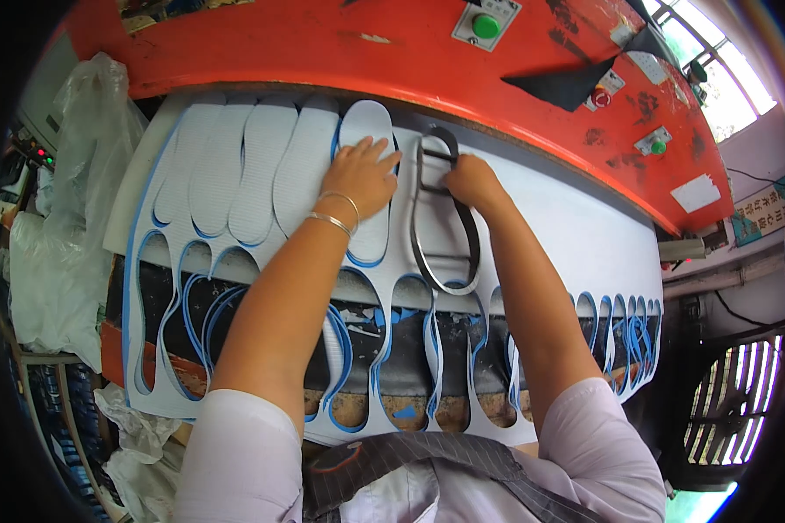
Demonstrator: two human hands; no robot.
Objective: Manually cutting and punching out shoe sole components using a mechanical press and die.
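Note:
My left hand (364, 179) lies on a cut insole (371, 235), fingers spread over its upper half. This piece is white on top with a blue edge. My right hand (473, 181) grips the right side of a sole-shaped metal cutting die (474, 248) with crossbars. The die rests on the white foam sheet (576, 227), just right of that insole. Left of my left hand, several more cut insoles (257, 174) sit side by side in the sheet. My right fingertips are partly hidden.
Behind the sheet stands a red machine beam (323, 52) with a green button (485, 26) and a red button (600, 98). Sole-shaped cutouts line the sheet's near edge, over a dark surface (410, 349). Clear plastic bags (70, 218) hang at left; a fan (733, 401) stands at right.

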